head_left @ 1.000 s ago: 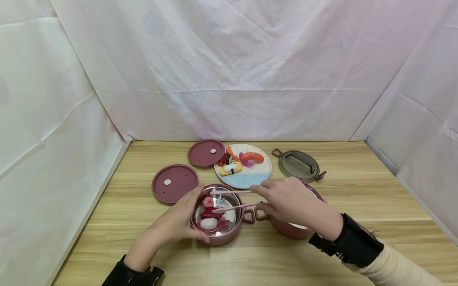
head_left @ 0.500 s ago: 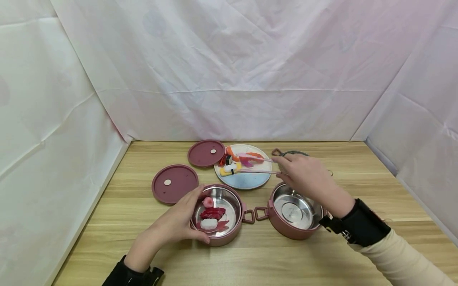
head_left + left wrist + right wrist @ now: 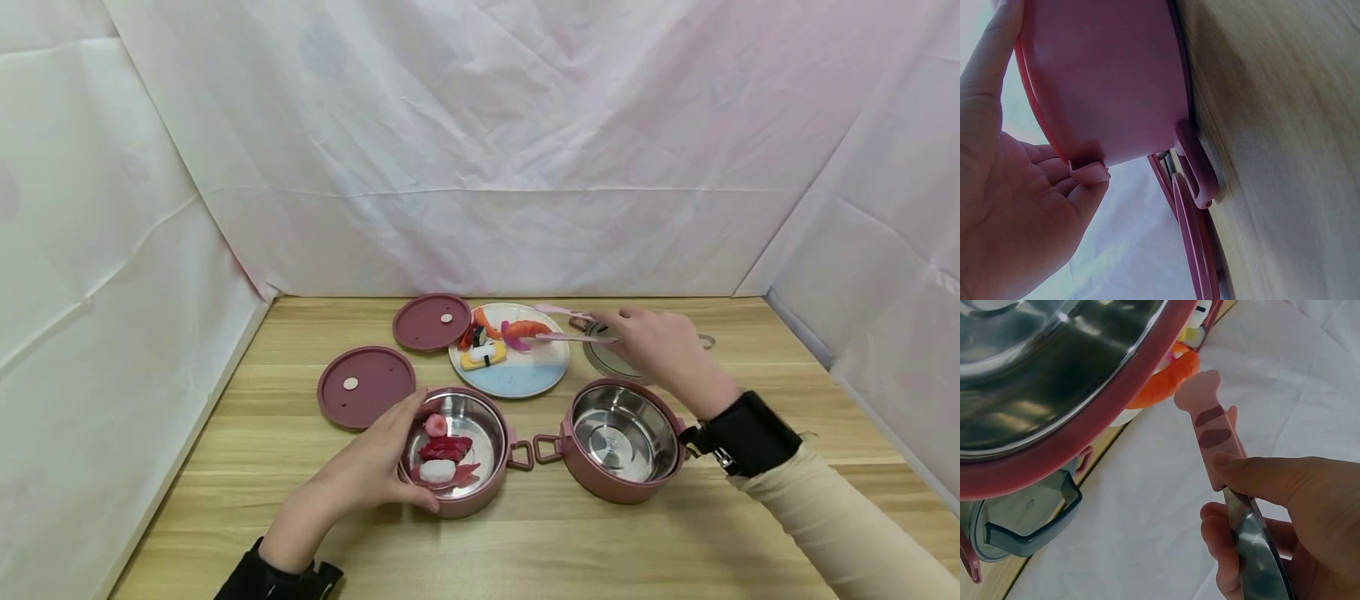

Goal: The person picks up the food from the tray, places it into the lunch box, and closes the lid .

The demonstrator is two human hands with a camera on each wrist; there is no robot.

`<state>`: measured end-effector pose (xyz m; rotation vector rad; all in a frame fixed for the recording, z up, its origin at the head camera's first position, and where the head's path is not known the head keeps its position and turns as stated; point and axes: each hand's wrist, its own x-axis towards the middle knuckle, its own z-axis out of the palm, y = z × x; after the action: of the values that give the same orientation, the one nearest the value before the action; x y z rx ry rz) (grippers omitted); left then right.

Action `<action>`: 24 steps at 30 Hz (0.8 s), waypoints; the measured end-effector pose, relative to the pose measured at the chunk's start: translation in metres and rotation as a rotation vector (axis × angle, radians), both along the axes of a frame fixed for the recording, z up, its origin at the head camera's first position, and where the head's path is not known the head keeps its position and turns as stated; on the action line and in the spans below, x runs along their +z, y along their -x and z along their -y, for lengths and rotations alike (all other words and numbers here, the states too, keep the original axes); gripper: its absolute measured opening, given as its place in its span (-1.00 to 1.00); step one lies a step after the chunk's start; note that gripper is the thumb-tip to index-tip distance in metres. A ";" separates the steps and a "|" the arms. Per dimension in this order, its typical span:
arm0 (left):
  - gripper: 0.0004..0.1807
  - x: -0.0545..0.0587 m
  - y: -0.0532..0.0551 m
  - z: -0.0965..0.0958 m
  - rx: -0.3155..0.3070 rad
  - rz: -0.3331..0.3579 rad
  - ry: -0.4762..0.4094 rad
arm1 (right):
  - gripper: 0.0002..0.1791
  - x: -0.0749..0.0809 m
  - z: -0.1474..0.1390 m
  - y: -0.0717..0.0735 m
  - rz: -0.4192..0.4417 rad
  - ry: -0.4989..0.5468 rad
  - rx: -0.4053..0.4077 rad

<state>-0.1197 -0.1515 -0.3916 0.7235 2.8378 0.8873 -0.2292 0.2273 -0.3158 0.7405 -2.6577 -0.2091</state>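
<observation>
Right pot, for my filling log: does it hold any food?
No, the head view shows only bare shiny metal inside the right pot, while food pieces lie in the left pot.

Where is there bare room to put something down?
The table is bare in front of the left pot and right pot, and beyond the glass lid, towards the right edge. Around the plate it is crowded: rear maroon lid, front maroon lid, and tongs in the right hand.

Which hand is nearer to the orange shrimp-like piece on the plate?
Right. The right hand is to the right of the orange piece, its pink tongs reaching toward it. The left hand is farther off, nearer the camera, holding the left pot.
</observation>
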 end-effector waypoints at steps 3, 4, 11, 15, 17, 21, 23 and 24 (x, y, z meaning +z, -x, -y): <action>0.47 0.000 0.000 0.000 0.003 0.000 -0.001 | -0.52 -0.003 0.000 0.006 0.011 -0.028 -0.027; 0.47 0.000 0.000 0.000 0.004 0.001 0.000 | -0.52 -0.003 0.000 0.008 0.023 -0.040 -0.039; 0.46 -0.001 -0.001 0.000 -0.002 -0.011 0.002 | -0.52 -0.007 0.004 0.022 0.123 -0.087 -0.087; 0.46 -0.001 -0.001 0.001 -0.006 -0.022 0.005 | -0.50 -0.010 0.007 0.026 0.126 -0.112 -0.078; 0.46 -0.001 -0.001 0.001 -0.006 -0.019 0.004 | -0.49 -0.011 0.010 0.027 0.137 -0.114 -0.073; 0.46 -0.002 0.000 0.001 -0.002 -0.006 0.002 | -0.49 -0.011 0.016 0.031 0.178 -0.105 -0.073; 0.46 -0.002 0.000 0.001 0.000 -0.003 0.001 | -0.52 -0.012 0.019 0.032 0.185 -0.114 -0.074; 0.46 -0.002 0.000 0.001 0.000 -0.002 0.001 | -0.53 -0.012 0.020 0.033 0.186 -0.123 -0.076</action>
<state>-0.1196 -0.1521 -0.3933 0.7248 2.8394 0.8855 -0.2620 0.2069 -0.3283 0.7300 -2.8734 -0.3424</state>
